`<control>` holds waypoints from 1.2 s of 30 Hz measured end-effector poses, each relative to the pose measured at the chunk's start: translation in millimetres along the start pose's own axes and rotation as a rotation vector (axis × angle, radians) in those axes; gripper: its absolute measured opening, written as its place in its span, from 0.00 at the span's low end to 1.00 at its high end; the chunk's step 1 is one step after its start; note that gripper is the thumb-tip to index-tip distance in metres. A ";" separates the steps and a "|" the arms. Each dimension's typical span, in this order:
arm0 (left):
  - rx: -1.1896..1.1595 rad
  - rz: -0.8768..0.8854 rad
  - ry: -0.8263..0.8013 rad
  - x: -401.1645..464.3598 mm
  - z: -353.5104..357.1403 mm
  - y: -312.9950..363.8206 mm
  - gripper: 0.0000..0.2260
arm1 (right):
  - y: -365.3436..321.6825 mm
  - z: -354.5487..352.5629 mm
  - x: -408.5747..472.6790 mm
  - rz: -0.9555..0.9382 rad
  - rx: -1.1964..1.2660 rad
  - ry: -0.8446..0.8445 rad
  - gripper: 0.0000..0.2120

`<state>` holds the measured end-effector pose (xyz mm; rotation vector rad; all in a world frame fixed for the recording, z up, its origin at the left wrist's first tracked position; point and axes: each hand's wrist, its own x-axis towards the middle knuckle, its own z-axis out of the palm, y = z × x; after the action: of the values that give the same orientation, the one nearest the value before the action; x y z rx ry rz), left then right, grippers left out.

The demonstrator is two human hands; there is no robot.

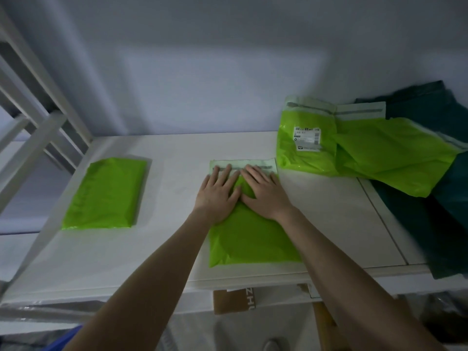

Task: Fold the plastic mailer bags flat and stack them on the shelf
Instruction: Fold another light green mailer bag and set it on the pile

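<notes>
White shelf [177, 153], both hands' fingers [222, 173] spread flat on green mailer [253, 239]

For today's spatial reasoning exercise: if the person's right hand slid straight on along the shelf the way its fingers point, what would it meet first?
The right hand points up-left across the green mailer. It would first cross that bag's pale sealing flap, then bare shelf, probably ending at the back wall; depth is uncertain.
</notes>
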<state>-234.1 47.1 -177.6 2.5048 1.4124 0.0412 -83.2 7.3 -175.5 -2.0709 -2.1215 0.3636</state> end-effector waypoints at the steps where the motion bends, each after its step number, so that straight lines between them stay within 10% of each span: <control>1: -0.009 -0.024 0.002 -0.3 -0.5 -0.9 0.24 | 0.0 0.6 -0.7 0.021 0.000 0.009 0.30; 17: 0.041 -0.107 0.054 1.2 -1.5 -3.1 0.36 | 4.8 -5.9 0.1 0.278 0.273 0.137 0.37; 23: -0.020 0.018 0.223 -13.3 -11.2 -1.4 0.26 | 12.1 -21.5 -18.7 0.218 0.631 0.331 0.23; 36: -0.262 0.067 0.365 -72.6 -22.6 9.6 0.33 | -18.7 -7.0 -118.6 0.047 0.197 0.070 0.26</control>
<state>-267.7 -14.1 -145.9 2.4031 1.3412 0.6813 -95.4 -110.9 -156.6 -1.9938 -1.9161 0.4780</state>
